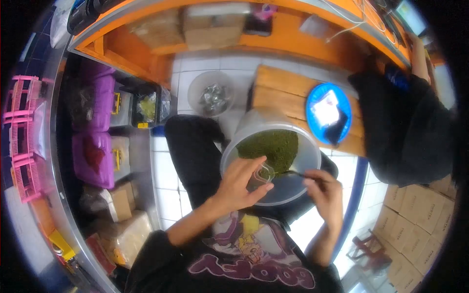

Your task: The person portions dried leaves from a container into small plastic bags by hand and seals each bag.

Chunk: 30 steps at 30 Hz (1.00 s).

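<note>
A large translucent tub sits tilted at my lap, with a mass of green powder or crushed leaf inside it. Over the tub's near side, my left hand grips a small clear container between thumb and fingers, and a little green shows in it. My right hand pinches the handle of a dark spoon. Its tip reaches toward the clear container's mouth; whether the two touch I cannot tell.
Ahead stands a whitish bucket of shiny clear pieces. A blue tray with a white packet and a dark phone-like object rests on a wooden bench. Another person in dark clothes is at right. Purple bins line the left shelf.
</note>
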### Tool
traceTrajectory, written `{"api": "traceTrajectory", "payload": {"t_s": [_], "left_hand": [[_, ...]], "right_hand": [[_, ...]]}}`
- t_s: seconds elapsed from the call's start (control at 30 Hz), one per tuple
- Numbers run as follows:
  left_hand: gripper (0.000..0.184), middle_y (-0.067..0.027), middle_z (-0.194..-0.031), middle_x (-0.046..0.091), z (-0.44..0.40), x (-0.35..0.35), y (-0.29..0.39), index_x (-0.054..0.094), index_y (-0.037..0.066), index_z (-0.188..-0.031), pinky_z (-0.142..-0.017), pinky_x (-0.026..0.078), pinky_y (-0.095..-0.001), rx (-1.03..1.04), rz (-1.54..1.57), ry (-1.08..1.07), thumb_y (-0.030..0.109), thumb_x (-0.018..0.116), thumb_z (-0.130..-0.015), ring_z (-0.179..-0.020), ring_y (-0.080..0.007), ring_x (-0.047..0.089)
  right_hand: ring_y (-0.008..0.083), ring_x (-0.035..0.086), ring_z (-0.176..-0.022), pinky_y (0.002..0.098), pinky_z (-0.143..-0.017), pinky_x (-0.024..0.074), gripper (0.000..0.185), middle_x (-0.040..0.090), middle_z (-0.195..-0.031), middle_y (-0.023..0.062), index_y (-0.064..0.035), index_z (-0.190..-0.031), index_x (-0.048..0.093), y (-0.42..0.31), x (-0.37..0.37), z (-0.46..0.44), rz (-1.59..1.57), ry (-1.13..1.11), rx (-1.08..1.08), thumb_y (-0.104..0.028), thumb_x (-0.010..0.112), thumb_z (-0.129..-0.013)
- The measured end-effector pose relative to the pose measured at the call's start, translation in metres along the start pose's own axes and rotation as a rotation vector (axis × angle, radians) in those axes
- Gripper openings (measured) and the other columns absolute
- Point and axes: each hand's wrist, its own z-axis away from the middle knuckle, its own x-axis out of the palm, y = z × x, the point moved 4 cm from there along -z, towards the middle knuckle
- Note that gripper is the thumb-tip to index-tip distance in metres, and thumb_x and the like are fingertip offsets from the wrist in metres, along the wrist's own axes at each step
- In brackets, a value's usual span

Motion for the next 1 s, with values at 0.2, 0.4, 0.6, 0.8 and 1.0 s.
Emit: {"api": "traceTrajectory", "payload": {"t_s": [0.2,0.4,0.6,0.8,1.0], "left_hand": [[0.07,-0.0175,-0.108,0.063,-0.002,0.018,-0.009,0.054,-0.003,-0.133,-0.083,0.046,-0.0423,0.042,-0.153,-0.05,0.024,0.081,-0.074,-0.095,-0.0325,0.061],[0.088,-0.022,-0.122,0.057,0.0,0.028,-0.012,0.036,-0.004,-0.146,-0.104,0.036,-0.0542,-0.075,-0.443,-0.104,0.022,0.079,-0.073,-0.116,-0.0385,0.053],[0.085,-0.0216,-0.12,0.062,0.003,0.03,-0.018,0.033,-0.002,-0.149,-0.111,0.033,-0.0488,-0.127,-0.173,-0.289,0.018,0.077,-0.078,-0.121,-0.0364,0.055],[0.027,-0.0153,-0.095,0.072,0.006,0.03,-0.027,0.067,0.001,-0.111,-0.088,0.05,-0.0401,-0.361,0.24,-0.16,0.013,0.069,-0.087,-0.093,-0.0335,0.068],[0.013,-0.0126,-0.086,0.071,0.003,0.024,-0.017,0.071,0.002,-0.092,-0.075,0.051,-0.0374,-0.29,0.202,-0.138,0.015,0.071,-0.088,-0.081,-0.0297,0.067]], "right_hand": [[0.0243,0.063,-0.062,0.0329,-0.054,0.0486,0.034,0.063,-0.084,0.0097,-0.0086,-0.11,0.071,-0.036,0.061,0.012,0.59,-0.07,-0.505,-0.02,0.081,-0.079],[0.0254,0.064,-0.065,0.037,-0.056,0.0525,0.021,0.055,-0.079,0.0059,-0.013,-0.09,0.067,0.023,0.082,-0.023,1.038,-0.035,-0.584,-0.011,0.069,-0.069],[0.0225,0.063,-0.072,0.0362,-0.06,0.0527,0.024,0.055,-0.079,0.0043,-0.0143,-0.091,0.07,0.007,0.072,-0.005,1.07,-0.071,-0.622,-0.009,0.068,-0.067],[0.0252,0.061,-0.069,0.037,-0.057,0.0476,0.012,0.057,-0.081,0.0055,-0.014,-0.091,0.074,0.005,0.054,-0.002,0.812,-0.056,-0.546,-0.013,0.075,-0.079],[0.0301,0.063,-0.094,0.042,-0.08,0.0492,0.019,0.066,-0.086,0.0083,-0.012,-0.099,0.069,-0.001,0.05,-0.005,0.522,-0.103,-0.551,-0.012,0.075,-0.08]]}}
